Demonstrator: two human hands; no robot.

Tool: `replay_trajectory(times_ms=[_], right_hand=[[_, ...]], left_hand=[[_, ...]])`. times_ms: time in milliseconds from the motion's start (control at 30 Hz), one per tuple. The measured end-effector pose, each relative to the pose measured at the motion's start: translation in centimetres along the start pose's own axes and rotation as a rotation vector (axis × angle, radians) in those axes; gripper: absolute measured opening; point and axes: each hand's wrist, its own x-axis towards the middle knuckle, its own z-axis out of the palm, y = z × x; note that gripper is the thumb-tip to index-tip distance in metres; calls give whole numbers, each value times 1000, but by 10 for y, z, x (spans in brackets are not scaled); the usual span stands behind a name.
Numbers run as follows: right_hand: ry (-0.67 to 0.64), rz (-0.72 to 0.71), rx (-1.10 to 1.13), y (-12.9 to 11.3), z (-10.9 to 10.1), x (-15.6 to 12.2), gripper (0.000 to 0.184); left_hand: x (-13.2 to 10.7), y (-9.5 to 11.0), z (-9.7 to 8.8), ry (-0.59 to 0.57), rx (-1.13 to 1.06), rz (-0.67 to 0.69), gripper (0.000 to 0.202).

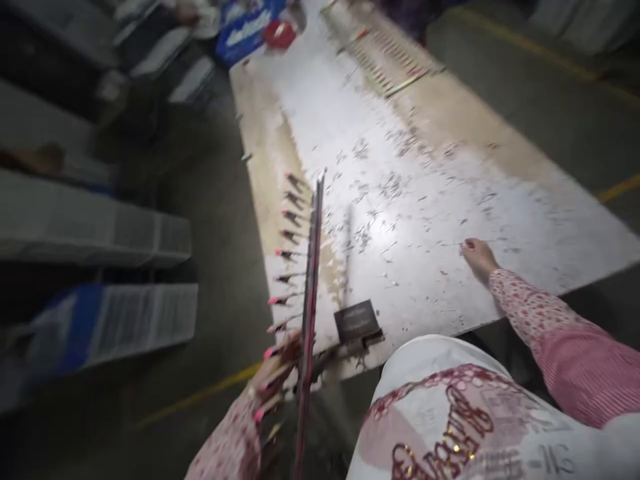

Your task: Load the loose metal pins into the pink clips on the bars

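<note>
My left hand (283, 357) is closed around the near part of a long, narrow dark rail (311, 267) with a reddish stripe. From the rail's left side sticks out a row of several dark pieces with pink tips (285, 253); motion blur hides their exact kind. The rail is held up over the left edge of the white-topped table (425, 280). Over the table's right part, my right hand (477, 257) has its fingertips pinched together just above the surface. Whatever is in that pinch is too small to name. Small thin metal-looking bits (393, 183) lie scattered across the tabletop.
A dark square block (357, 322) sits at the table's near edge. Toward the far end lies a frame (385, 57) with rows of small pieces. Beyond are a blue box (245, 30) and a red item (279, 35). Pale crates (95, 220) stand on the left.
</note>
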Motion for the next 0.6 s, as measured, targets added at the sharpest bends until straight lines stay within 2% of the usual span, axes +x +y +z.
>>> replay_trajectory(times_ms=[100,167,267,433,533,600], right_hand=[[-15,-224,-115,7,24,15,28],[-55,-357,-172,9,38,14,25],[-137,-449,-190,7,49,5,27],[-157,-440,-166,15,51,-2,30],[-163,-353,-95,26,49,-1,32],[-143,-281,-52,28,47,-3,35]], left_hand=[[11,-20,-7,64,-208,-40,71],[21,-29,-13,61,-283,-55,67],[33,-37,-20,39,-327,-67,56],[47,-51,-26,-29,-348,-82,44],[52,-60,-23,-60,-350,-83,40],[62,-53,-16,-88,-344,-33,39]])
